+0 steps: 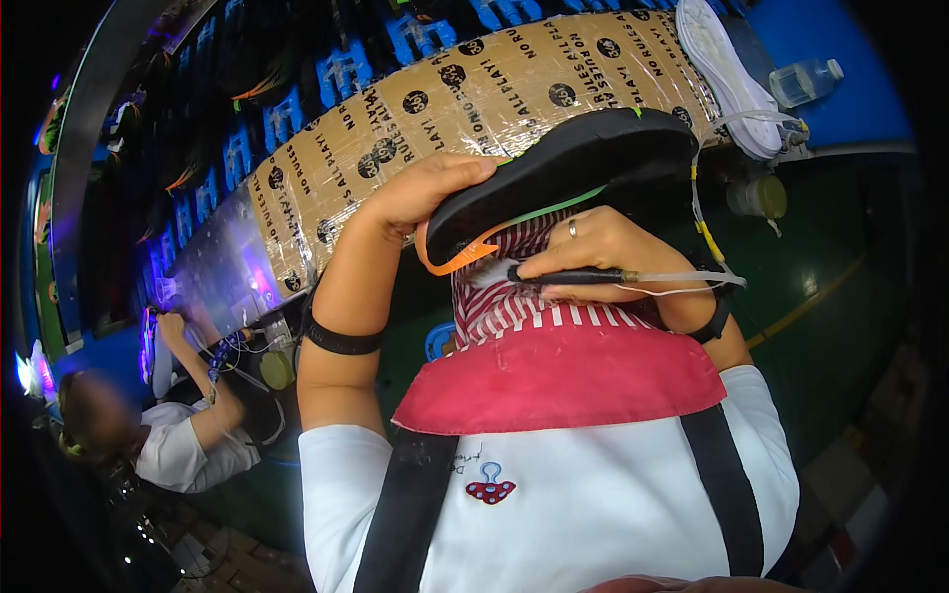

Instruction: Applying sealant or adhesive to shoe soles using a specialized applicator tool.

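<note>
Sole (559,163), black, orange and green edging: one, held up near the worktop (870,121), left hand (435,188) gripping its edge. Brush (568,277), pale bristles, dark handle: one, right hand (598,247) closed around it, bristles just beside the orange edging; clear tube (682,278) at the handle's end. Bottle (806,83), clear plastic, capped: one, on the worktop, right; contents cannot be made out. White sole (727,74): one, just beside the bottle. Pot (759,198), yellowish end: one, right; contents unclear. Second pot (277,370): one, near a co-worker (198,445), left; contents unclear.
</note>
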A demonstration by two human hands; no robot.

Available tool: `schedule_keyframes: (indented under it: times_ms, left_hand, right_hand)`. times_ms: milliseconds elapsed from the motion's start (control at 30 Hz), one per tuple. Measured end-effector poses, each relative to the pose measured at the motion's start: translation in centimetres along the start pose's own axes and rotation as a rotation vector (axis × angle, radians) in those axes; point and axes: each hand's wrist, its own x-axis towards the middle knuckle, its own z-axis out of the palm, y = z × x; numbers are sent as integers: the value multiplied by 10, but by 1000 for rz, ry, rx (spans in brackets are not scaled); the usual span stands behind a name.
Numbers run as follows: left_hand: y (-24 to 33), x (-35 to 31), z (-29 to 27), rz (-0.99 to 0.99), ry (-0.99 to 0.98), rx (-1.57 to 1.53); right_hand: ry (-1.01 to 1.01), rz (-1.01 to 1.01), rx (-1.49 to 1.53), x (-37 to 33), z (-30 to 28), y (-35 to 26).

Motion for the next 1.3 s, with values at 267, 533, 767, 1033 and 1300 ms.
schedule_keyframes:
  times_ms: [267,533,767,1033,1300]
  left_hand:
    - [-10,4,-10,-57,103,-93]
    - [-32,19,10,705,380,-477]
    - [-77,15,-8,528,-202,-1278]
    - [-92,21,34,507,-88,-1100]
    - [-97,30,63,518,-84,-1068]
  right_hand:
    - [48,4,-91,-1,-2,4]
    - [732,178,496,-2,-27,-5]
    - [875,187,584,-2,-34,-6]
    - [962,304,548,7,-31,1]
    - [1003,315,454,31,-19,-8]
